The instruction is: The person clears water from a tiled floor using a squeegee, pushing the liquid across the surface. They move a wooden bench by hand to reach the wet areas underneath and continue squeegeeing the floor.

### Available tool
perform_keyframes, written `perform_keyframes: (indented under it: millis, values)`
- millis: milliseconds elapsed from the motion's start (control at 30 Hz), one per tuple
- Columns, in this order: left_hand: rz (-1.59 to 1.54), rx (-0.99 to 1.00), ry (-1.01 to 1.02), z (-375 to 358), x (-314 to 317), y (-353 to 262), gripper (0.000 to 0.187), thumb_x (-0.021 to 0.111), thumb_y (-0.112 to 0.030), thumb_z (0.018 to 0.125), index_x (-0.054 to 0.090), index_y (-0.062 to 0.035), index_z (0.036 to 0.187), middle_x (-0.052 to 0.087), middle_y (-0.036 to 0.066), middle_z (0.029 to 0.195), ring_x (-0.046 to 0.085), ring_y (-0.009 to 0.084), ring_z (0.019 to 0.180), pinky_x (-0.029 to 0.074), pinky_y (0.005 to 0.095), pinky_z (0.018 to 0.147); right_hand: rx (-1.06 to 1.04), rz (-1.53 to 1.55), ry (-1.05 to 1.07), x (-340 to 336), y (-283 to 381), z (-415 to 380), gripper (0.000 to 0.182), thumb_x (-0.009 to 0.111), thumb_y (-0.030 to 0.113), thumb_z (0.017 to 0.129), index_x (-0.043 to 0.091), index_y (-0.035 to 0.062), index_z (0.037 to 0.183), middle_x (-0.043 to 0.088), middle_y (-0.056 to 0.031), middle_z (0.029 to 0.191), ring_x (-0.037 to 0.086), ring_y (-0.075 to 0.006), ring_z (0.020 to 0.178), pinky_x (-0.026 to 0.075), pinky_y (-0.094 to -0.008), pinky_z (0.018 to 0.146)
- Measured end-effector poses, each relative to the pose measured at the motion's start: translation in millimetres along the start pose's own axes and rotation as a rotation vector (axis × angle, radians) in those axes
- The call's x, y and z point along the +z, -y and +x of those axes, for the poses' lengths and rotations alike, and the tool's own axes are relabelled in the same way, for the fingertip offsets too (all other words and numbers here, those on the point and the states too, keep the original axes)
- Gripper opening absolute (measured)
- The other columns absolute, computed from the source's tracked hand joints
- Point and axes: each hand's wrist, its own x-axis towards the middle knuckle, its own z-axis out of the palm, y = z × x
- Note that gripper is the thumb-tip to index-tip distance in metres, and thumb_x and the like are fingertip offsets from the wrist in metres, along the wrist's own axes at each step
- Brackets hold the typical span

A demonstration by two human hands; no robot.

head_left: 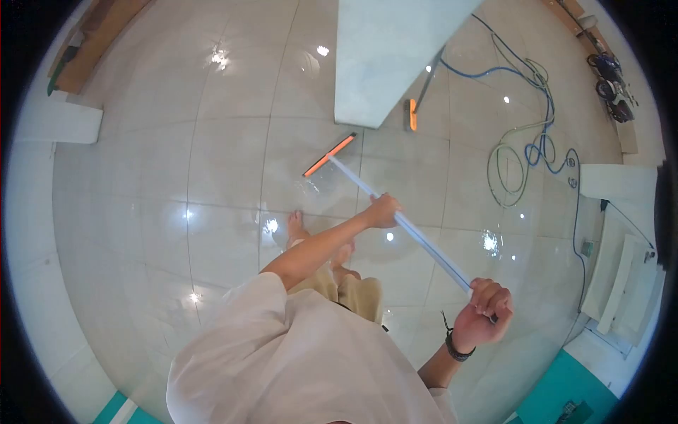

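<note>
A floor squeegee with an orange and black head [329, 155] rests on the wet tiled floor, close to the bottom of a white pillar [381, 63]. Its pale pole [431, 247] slants down to the right across my front. My left hand [383, 210] is wrapped round the middle of the pole, with the arm stretched forward. At the pole's upper end, my right hand [487, 309], with a dark bracelet on the wrist, has its fingers curled round the tip.
Another orange squeegee [413, 114] stands right of the pillar. Blue and green hoses [544, 134] lie looped on the shiny floor [141, 212]. My bare feet [296, 227] are below the squeegee head. A motorcycle [611, 86] is at the far right, near white wall sections.
</note>
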Motion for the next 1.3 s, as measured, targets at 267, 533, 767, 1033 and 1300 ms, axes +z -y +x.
perform_keyframes:
  millis: [267,533,767,1033,1300]
  values:
    - [-0.112,0.113,-0.155,51.0,109.8,-138.3,0.025,0.064,-0.032,0.060,0.059,-0.0099,0.071,0.053,0.013,0.074,0.049,0.0332,0.081,0.037,0.0493,0.069,0.017,-0.092,-0.072,-79.9,85.8,9.0,0.021,0.034,0.016,0.073,0.027,0.0108,0.054,0.027,-0.0012,0.047,0.027,-0.0130,0.047,0.031,-0.0293,0.058]
    - [-0.517,0.129,-0.140,9.9,140.2,-181.1,0.026,0.059,-0.033,0.065,0.059,-0.0086,0.073,0.055,0.016,0.088,0.047,0.0354,0.094,0.031,0.0597,0.079,-0.112,-0.129,0.412,-59.1,131.6,-9.3,0.030,0.045,0.024,0.077,0.032,0.0098,0.054,0.032,-0.0015,0.047,0.032,-0.0130,0.044,0.033,-0.0276,0.050]
    - [-0.254,0.317,-0.423,-115.0,64.5,-192.8,0.021,0.062,-0.023,0.064,0.053,-0.0050,0.067,0.055,0.010,0.070,0.053,0.0266,0.069,0.040,0.0351,0.061,-0.219,0.502,1.169,-21.4,161.7,-35.2,0.043,0.054,0.046,0.073,0.042,0.0102,0.053,0.047,-0.0004,0.043,0.038,-0.0060,0.029,0.028,-0.0149,0.026]
    - [-0.245,0.173,-1.003,-238.1,7.8,-132.7,0.056,0.068,-0.027,0.065,0.043,-0.0056,0.110,0.050,0.015,0.101,0.047,0.0254,0.098,0.037,0.0348,0.082,0.005,0.519,0.956,62.4,120.0,-96.7,0.059,0.034,0.057,0.075,0.042,0.0025,0.057,0.037,-0.0038,0.042,0.032,-0.0125,0.035,0.024,-0.0256,0.034]
    - [-0.314,-0.109,-1.198,-324.9,32.5,-84.7,0.070,0.067,-0.028,0.066,0.032,-0.0035,0.121,0.038,0.016,0.120,0.037,0.0278,0.111,0.030,0.0351,0.092,0.169,0.445,1.012,138.6,-8.6,-182.4,0.057,0.042,0.056,0.075,0.044,0.0000,0.066,0.043,-0.0019,0.051,0.037,-0.0055,0.039,0.026,-0.0204,0.036]
